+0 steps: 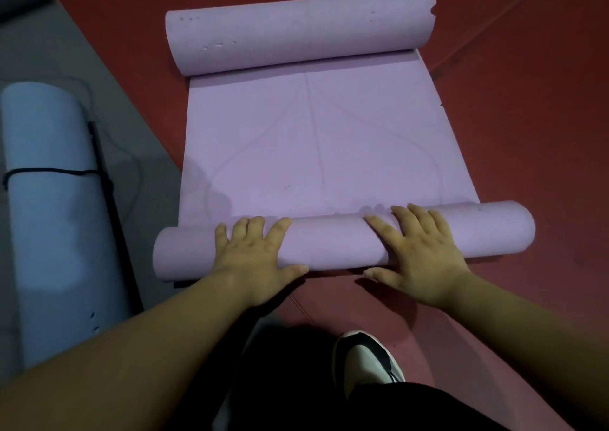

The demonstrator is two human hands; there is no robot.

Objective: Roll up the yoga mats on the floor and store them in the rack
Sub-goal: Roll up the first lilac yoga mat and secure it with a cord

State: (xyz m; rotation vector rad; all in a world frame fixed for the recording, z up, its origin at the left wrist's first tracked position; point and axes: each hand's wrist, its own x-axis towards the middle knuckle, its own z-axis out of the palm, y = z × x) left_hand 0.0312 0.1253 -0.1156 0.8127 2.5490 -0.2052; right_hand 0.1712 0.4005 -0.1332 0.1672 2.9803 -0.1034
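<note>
A purple yoga mat (313, 144) lies on the red floor with both ends curled into rolls. The near roll (336, 242) lies across the view just in front of me. My left hand (253, 252) rests flat on the left part of that roll, fingers spread over its top, thumb at its near side. On the right part my right hand (415, 252) presses the same way. The far roll (300, 32) lies at the mat's other end, untouched. A light blue mat (56, 216), rolled and tied with a black strap, lies on the left.
The floor is red (510, 117) on the right and beneath the mat, grey (43, 51) on the left. A thin black cord (135, 167) trails beside the blue mat. My shoe (365, 361) and dark trouser leg are at the bottom.
</note>
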